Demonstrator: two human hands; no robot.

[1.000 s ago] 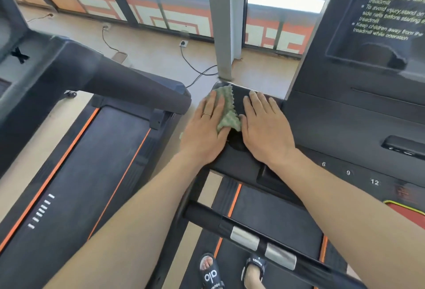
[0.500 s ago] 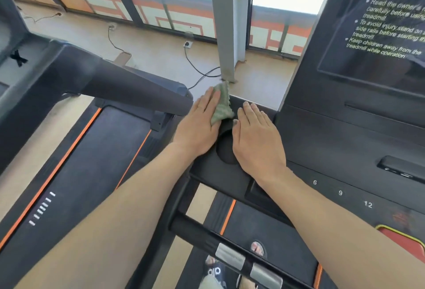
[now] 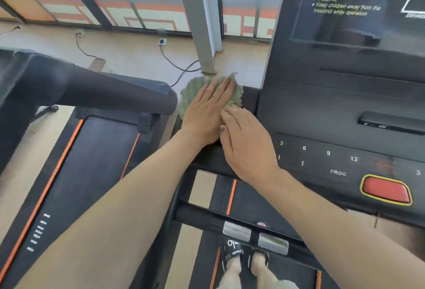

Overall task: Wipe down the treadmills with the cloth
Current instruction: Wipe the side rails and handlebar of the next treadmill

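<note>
My fingers [image 3: 219, 90] on the left hand [image 3: 205, 110] lie straight and close together, pressed flat on the cloth [image 3: 190, 92], with a ring on one of them. The cloth is green and ribbed, spread out under that hand on the left wing of the console [image 3: 322, 114] of the treadmill I stand on, at its far corner; its edges show past my fingertips and on both sides of the hand. My right hand [image 3: 247, 144] lies just beside the left, touching it along the thumb side. Its fingers are gently bent and close together, the tips resting at the near edge of the cloth; I cannot tell whether they pinch it or only press down.

To the right, the console shows the numbers 3, 6, 9, 12, the word PROG and a red button [image 3: 385, 191] ringed in yellow. Above them is a dark screen [image 3: 358, 6] with caution text. Below my arms runs the handlebar [image 3: 255, 234] with two silver pads, and under it my feet in black sandals [image 3: 232, 254] stand on the belt [image 3: 246, 199]. On my left stands a second treadmill [image 3: 76, 164], its black arm reaching near the cloth. Cables [image 3: 177, 64] run across the tan floor to sockets below the windows.
</note>
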